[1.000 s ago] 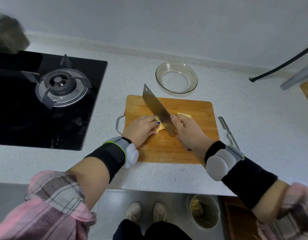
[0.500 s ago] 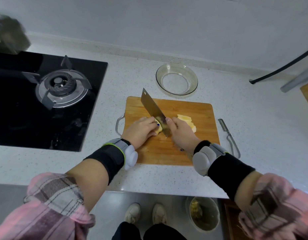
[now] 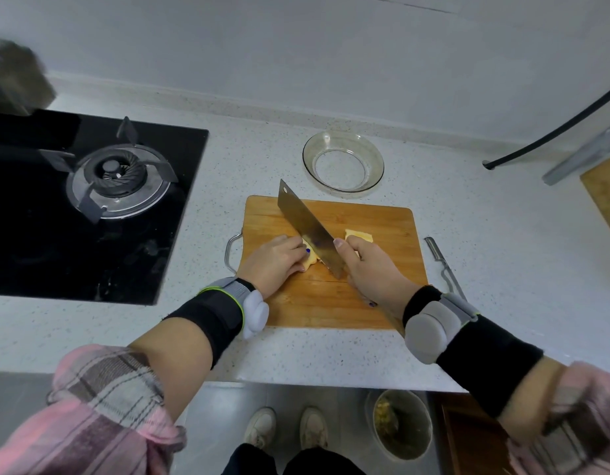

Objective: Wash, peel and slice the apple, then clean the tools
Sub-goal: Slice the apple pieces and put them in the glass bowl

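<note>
Both hands work at the middle of the cutting board [image 3: 375, 303]. Left hand [image 3: 274, 260] lies knuckles-up with fingers curled over a pale peeled apple piece [image 3: 311, 259], pinning it to the wood; only the piece's right edge shows past the fingertips. Right hand [image 3: 370, 269] grips the cleaver [image 3: 308, 229] at the handle end, index finger laid along the flat of the blade, the handle itself hidden inside the palm. Blade runs diagonally from the hand up and to the left, its edge down at the apple piece just beside the left fingertips, the squared tip with a hole near the board's far edge. Cut slices [image 3: 359, 235] sit just past the right hand's knuckles, partly hidden by it.

Board is wooden with a metal loop handle [image 3: 232, 250] on its left side, and lies on a speckled white surface [image 3: 331, 351]. Glass bowl [image 3: 343, 162] stands just beyond the board's far edge, nothing visible inside. Peeler [image 3: 440, 260] lies on the surface just right of the board, apart from it. Black gas hob [image 3: 91, 207] with one burner sits well to the left. Black hose [image 3: 554, 130] runs along the wall at far right. Both forearms wear black wrist bands with grey pods and rolled pink plaid sleeves. Below the surface's front edge, a bin [image 3: 401, 425] with scraps stands on the floor beside the person's shoes.
</note>
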`<control>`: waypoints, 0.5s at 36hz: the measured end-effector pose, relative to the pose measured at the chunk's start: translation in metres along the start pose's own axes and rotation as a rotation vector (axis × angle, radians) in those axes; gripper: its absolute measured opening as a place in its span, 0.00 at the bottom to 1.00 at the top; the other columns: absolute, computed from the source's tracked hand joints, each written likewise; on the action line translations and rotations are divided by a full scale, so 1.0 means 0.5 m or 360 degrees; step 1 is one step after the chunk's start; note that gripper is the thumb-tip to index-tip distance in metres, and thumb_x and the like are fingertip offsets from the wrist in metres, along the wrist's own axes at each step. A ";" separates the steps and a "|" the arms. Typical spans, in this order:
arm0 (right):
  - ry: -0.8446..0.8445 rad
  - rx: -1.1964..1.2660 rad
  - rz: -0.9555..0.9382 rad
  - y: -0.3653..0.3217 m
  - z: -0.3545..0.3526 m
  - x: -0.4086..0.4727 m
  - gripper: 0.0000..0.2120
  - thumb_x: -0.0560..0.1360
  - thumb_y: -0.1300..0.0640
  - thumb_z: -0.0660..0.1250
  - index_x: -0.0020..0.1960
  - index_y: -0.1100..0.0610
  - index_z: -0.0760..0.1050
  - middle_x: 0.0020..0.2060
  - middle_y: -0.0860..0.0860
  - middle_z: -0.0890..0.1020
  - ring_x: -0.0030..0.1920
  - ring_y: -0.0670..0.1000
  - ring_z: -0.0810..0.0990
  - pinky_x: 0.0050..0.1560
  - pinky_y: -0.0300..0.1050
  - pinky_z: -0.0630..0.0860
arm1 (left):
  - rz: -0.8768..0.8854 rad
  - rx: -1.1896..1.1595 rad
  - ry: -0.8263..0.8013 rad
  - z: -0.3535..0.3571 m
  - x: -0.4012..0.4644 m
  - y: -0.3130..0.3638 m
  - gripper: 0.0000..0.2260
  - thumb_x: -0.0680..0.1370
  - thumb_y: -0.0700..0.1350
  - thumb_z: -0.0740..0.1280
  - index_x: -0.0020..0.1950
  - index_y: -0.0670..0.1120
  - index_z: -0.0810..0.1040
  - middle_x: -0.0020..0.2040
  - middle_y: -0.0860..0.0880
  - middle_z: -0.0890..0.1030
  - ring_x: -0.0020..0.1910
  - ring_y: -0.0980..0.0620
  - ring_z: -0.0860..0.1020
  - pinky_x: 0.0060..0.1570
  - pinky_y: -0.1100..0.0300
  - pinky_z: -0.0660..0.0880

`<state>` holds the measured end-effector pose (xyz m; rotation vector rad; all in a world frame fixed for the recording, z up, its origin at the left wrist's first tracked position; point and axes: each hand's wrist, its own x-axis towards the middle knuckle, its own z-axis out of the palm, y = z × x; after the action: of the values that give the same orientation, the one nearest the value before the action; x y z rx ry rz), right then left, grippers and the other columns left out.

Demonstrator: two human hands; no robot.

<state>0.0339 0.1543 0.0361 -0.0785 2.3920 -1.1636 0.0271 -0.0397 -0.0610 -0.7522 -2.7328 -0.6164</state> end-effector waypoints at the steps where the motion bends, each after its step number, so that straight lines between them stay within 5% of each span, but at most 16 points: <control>1: 0.0006 0.0000 -0.0003 0.000 -0.001 -0.001 0.17 0.84 0.45 0.53 0.46 0.56 0.68 0.28 0.50 0.68 0.17 0.43 0.66 0.20 0.37 0.65 | 0.0012 0.0006 0.0013 0.000 0.000 -0.001 0.06 0.70 0.41 0.75 0.42 0.43 0.79 0.41 0.48 0.78 0.39 0.46 0.76 0.33 0.57 0.75; 13: 0.0064 -0.0101 0.0010 0.002 -0.002 -0.003 0.21 0.84 0.44 0.53 0.51 0.62 0.71 0.30 0.49 0.70 0.25 0.44 0.65 0.23 0.35 0.64 | 0.0121 0.0085 0.0120 0.017 -0.006 -0.011 0.06 0.70 0.42 0.75 0.42 0.44 0.79 0.43 0.49 0.78 0.40 0.48 0.75 0.27 0.59 0.74; 18: 0.0059 -0.0076 0.0020 0.002 -0.002 -0.004 0.20 0.84 0.44 0.53 0.50 0.60 0.71 0.31 0.51 0.71 0.19 0.42 0.66 0.21 0.34 0.64 | 0.0202 0.0118 0.0111 0.022 -0.012 -0.025 0.12 0.77 0.49 0.58 0.45 0.45 0.79 0.45 0.49 0.78 0.41 0.50 0.72 0.26 0.57 0.74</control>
<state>0.0351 0.1561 0.0368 -0.0582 2.4498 -1.1117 0.0242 -0.0469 -0.0770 -0.8615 -2.6051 -0.5018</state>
